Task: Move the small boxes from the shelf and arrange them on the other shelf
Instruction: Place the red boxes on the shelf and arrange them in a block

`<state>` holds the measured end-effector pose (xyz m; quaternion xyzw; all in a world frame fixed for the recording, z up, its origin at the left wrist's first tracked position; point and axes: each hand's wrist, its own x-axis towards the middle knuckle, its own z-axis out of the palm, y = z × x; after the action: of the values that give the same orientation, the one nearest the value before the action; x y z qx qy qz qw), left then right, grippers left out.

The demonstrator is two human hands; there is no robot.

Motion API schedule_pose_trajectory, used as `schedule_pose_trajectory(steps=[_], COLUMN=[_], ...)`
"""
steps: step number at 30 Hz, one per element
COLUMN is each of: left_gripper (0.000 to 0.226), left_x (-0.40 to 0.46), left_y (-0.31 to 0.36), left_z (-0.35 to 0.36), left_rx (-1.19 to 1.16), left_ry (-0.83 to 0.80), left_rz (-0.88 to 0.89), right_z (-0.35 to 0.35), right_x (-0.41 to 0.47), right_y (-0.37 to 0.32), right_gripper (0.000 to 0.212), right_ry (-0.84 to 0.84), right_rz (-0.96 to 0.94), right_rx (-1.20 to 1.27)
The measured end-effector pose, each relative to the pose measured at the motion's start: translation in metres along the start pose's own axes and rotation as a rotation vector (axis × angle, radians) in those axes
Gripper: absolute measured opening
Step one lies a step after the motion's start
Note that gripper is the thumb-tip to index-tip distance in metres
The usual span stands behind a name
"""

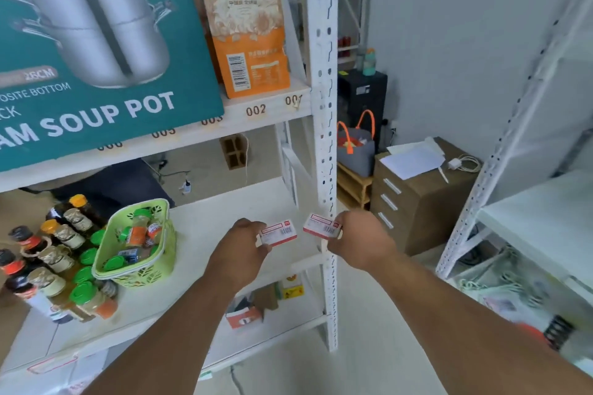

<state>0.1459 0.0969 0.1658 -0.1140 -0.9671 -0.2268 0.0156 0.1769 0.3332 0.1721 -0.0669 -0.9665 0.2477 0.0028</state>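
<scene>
Over the white middle shelf [199, 228], both hands hold one small box each. Left hand [239, 245] grips a white-and-red box [278, 233] by its left end, barcode face up, above the shelf's right part. Right hand [361, 242] pinches a second matching box [322, 226] by its right end, just in front of the perforated upright post [324, 106]. Boxes sit near each other, not touching. Green basket [141, 244] of jars and a cluster of sauce bottles [45, 253] stand on the shelf's left. Second white shelf unit [539, 215] at right.
</scene>
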Motion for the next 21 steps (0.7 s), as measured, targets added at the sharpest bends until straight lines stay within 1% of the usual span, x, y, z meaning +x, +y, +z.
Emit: schedule_pose_trajectory(steps=[2,5,7,10,12,14,17,20,21], left_gripper=[0.047,0.046,0.045,0.041,0.039,0.039,0.039,0.040,0.040], left_x=[-0.004,-0.013,-0.019,-0.029,-0.036,-0.041,-0.046,-0.044,-0.044], left_y=[0.012,0.031,0.043,0.063,0.079,0.101,0.140,0.185,0.202], left_z=[-0.001,0.002,0.007,0.017,0.025,0.031,0.036,0.040,0.041], left_rx=[-0.017,-0.042,-0.054,-0.097,-0.113,-0.118,-0.130,-0.149,-0.155], left_ry=[-0.033,-0.079,-0.098,-0.167,-0.208,-0.241,-0.263,-0.286,-0.294], left_rz=[0.043,0.117,0.177,0.256,0.315,0.378,0.479,0.610,0.646], right_z=[-0.009,-0.023,-0.030,-0.039,-0.047,-0.060,-0.092,-0.129,-0.141], right_x=[-0.018,-0.050,-0.071,-0.104,-0.125,-0.145,-0.177,-0.204,-0.213], right_y=[0.009,0.021,0.030,0.044,0.056,0.070,0.086,0.103,0.110], right_gripper=[0.028,0.032,0.029,0.020,0.021,0.024,0.016,0.021,0.017], right_ry=[0.014,-0.019,-0.008,0.024,0.030,0.041,0.061,0.107,0.125], right_rz=[0.055,0.153,0.204,0.266,0.311,0.336,0.363,0.416,0.429], right_rx=[-0.029,-0.058,-0.072,-0.120,-0.141,-0.163,-0.216,-0.241,-0.240])
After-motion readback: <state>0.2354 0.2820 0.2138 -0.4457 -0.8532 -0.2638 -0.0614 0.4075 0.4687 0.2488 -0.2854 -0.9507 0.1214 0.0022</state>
